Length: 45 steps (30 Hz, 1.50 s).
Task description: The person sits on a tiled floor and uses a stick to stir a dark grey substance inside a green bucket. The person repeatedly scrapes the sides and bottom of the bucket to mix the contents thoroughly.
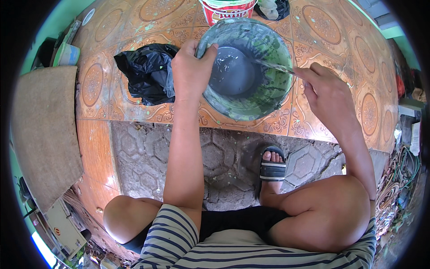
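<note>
A round basin (274,92), smeared with green and dark grey, stands on the tiled ledge before me. Smooth grey liquid (235,78) with a few bright glints covers its bottom. My left hand (191,67) is closed on the basin's left rim, thumb on the inside. From the right, my right hand (326,92) grips a thin stirring stick (278,67), its far end reaching over the grey liquid; whether the tip is dipped in I cannot tell. Beside my left wrist lies a crumpled black plastic bag (145,74), close to the basin.
A red and white bucket (227,11) stands behind the basin, with another dark bag (275,10) to its right. A brown mat (47,130) lies at the left. Paving stones (219,163) run below the ledge edge; coiled hoses (394,184) lie at the far right.
</note>
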Each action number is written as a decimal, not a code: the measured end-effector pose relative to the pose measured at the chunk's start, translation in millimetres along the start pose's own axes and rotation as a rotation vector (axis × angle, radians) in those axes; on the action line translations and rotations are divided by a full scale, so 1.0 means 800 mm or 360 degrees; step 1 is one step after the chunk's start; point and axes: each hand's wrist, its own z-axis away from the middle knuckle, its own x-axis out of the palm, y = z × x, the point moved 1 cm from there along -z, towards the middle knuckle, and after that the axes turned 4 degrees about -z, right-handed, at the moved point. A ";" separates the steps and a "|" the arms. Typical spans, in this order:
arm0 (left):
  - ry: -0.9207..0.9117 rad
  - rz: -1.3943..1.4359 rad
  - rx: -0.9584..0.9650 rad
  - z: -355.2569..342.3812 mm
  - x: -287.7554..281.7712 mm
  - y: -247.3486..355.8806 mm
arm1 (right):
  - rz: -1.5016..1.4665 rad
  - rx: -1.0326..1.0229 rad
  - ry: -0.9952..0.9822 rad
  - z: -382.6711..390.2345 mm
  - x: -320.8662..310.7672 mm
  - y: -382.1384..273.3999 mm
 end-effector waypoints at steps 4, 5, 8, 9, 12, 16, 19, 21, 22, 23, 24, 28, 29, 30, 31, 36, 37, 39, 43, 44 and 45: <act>0.0015 0.0049 0.0037 -0.005 0.000 -0.013 | 0.0089 -0.0041 -0.0049 0.000 0.000 0.005; 0.0016 0.0040 0.0019 -0.002 0.000 -0.008 | 0.0082 -0.0017 -0.0072 0.002 -0.002 0.002; 0.0012 0.0042 0.0013 -0.001 -0.001 -0.004 | 0.0086 0.0016 -0.0115 0.005 -0.011 -0.012; 0.0009 0.0048 0.0019 -0.001 -0.002 -0.004 | 0.0103 0.0007 -0.0116 0.005 -0.012 -0.014; 0.0036 0.0015 0.0031 -0.001 -0.002 -0.004 | 0.0053 -0.0019 -0.0190 0.009 -0.013 -0.011; 0.0015 0.0069 -0.0004 -0.001 0.000 -0.006 | 0.0012 -0.0028 -0.0249 0.009 -0.023 -0.019; 0.0043 0.0034 0.0024 -0.001 -0.002 -0.006 | -0.0051 0.0001 -0.0358 0.010 -0.021 -0.009; 0.0059 0.0052 0.0028 0.000 -0.001 -0.002 | -0.0128 0.0104 -0.0251 0.010 -0.022 -0.006; 0.0054 0.0065 0.0026 0.000 0.000 -0.003 | -0.0170 0.0153 -0.0196 0.010 -0.022 -0.004; 0.0050 0.0078 0.0024 0.000 0.000 -0.004 | -0.0174 0.0162 -0.0175 0.010 -0.020 -0.001; 0.0045 0.0092 0.0022 0.000 0.000 -0.004 | -0.0178 0.0172 -0.0153 0.010 -0.017 0.003; 0.0039 0.0085 0.0042 -0.002 0.001 -0.005 | -0.0161 0.0252 -0.0094 0.011 -0.005 0.015; 0.0027 0.0079 0.0031 -0.003 0.001 -0.006 | -0.0163 0.0248 -0.0089 0.010 -0.002 0.016; 0.0014 0.0075 0.0019 -0.003 0.001 -0.007 | -0.0165 0.0246 -0.0084 0.008 -0.001 0.017; -0.0005 0.0061 0.0007 -0.003 0.000 -0.007 | -0.0168 0.0244 -0.0079 0.007 0.001 0.018; -0.0034 -0.0013 0.0005 0.000 -0.001 -0.003 | -0.0206 0.0210 -0.0005 -0.002 0.002 0.010; -0.0011 0.0032 0.0013 0.000 -0.001 -0.003 | -0.0211 0.0200 0.0015 -0.003 0.000 0.007; 0.0036 0.0122 0.0028 -0.001 -0.001 -0.005 | -0.0241 0.0149 0.0070 -0.010 0.000 0.009; 0.0008 0.0091 0.0001 0.000 0.002 0.000 | 0.0083 0.0177 0.0086 -0.016 0.016 0.025; 0.0010 0.0060 -0.0015 0.001 0.001 0.001 | 0.0004 0.0173 0.0091 -0.017 0.015 0.023; 0.0011 0.0029 -0.0031 0.001 0.001 0.001 | -0.0074 0.0170 0.0096 -0.017 0.012 0.019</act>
